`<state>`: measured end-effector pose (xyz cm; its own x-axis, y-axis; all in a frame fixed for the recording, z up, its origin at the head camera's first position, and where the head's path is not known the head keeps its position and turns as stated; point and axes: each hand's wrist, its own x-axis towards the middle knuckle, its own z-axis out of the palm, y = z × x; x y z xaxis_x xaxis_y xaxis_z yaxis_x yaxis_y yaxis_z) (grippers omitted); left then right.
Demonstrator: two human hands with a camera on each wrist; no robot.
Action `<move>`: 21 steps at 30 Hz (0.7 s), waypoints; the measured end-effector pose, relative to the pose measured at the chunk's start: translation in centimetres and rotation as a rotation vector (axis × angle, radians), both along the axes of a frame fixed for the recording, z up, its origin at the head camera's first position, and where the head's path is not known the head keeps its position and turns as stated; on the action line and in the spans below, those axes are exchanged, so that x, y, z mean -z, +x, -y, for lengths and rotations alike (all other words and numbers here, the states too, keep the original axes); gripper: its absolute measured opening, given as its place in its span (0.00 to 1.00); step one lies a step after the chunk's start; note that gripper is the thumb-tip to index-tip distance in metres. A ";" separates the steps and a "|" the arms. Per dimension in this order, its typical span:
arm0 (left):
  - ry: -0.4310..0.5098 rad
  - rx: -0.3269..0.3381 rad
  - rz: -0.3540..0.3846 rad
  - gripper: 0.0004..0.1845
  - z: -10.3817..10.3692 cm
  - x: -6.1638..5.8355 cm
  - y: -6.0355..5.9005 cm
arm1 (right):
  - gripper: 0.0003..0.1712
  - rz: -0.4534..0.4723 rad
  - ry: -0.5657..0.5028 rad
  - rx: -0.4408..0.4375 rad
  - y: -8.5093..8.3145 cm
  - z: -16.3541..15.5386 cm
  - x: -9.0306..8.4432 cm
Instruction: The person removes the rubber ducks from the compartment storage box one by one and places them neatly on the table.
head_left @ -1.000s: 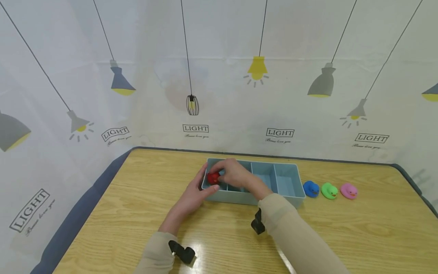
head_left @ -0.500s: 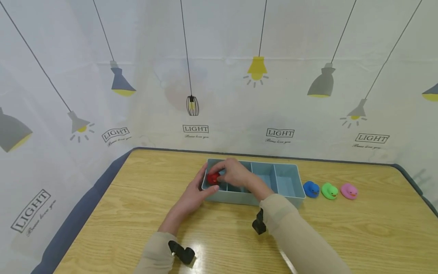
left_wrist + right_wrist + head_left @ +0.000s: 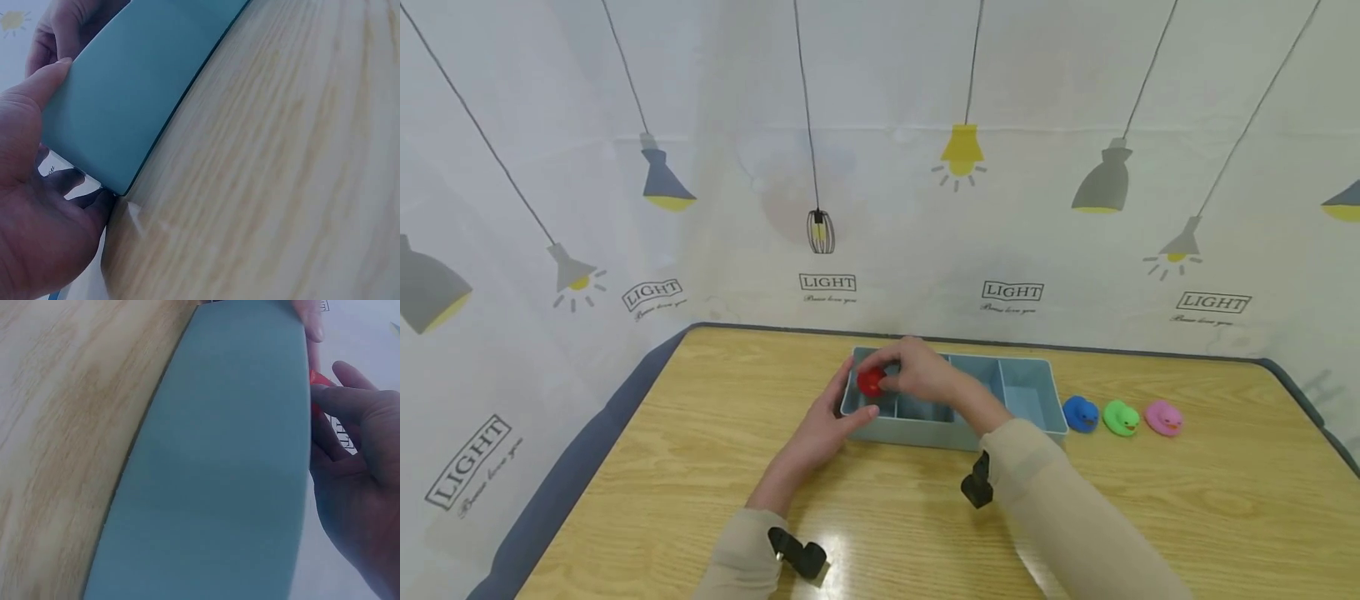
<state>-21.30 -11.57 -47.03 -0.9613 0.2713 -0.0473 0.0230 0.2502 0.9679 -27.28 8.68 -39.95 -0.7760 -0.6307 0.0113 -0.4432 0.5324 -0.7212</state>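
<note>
A pale blue divided box (image 3: 917,432) stands on the wooden table, its compartments in a row. My left hand (image 3: 823,425) holds the box's left end, thumb on the front rim and fingers along the end wall. In the left wrist view that thumb (image 3: 53,78) lies at the rim near the corner. My right hand (image 3: 925,375) reaches over the box and pinches a red toy duck (image 3: 871,382) above the leftmost compartment. Fingers cover much of the duck. Only a bit of red (image 3: 320,379) shows past the box wall in the right wrist view.
Right of the box, a blue duck (image 3: 1081,414), a green duck (image 3: 1122,418) and a pink duck (image 3: 1163,418) sit in a row on the table (image 3: 887,517). A white curtain (image 3: 895,192) with printed lamps hangs behind and at the sides.
My right hand has risen slightly and shifted a little to the right, and the red duck has come up with it. The left hand and the box stay put.
</note>
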 end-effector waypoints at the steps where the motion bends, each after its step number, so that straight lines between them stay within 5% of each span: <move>1: 0.001 0.001 0.002 0.46 0.0 0.0 0.0 | 0.21 0.007 -0.011 -0.003 0.1 -0.1 -0.2; 21: -0.037 -0.016 -0.001 0.47 -0.2 -0.1 -0.1 | 0.22 -0.108 -0.152 0.030 2.9 -6.6 -5.8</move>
<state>-21.40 -11.35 -46.97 -0.9657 0.2538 -0.0558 0.0198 0.2860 0.9580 -24.35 15.23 -34.18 -0.7836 -0.5919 0.1887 -0.5077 0.4350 -0.7437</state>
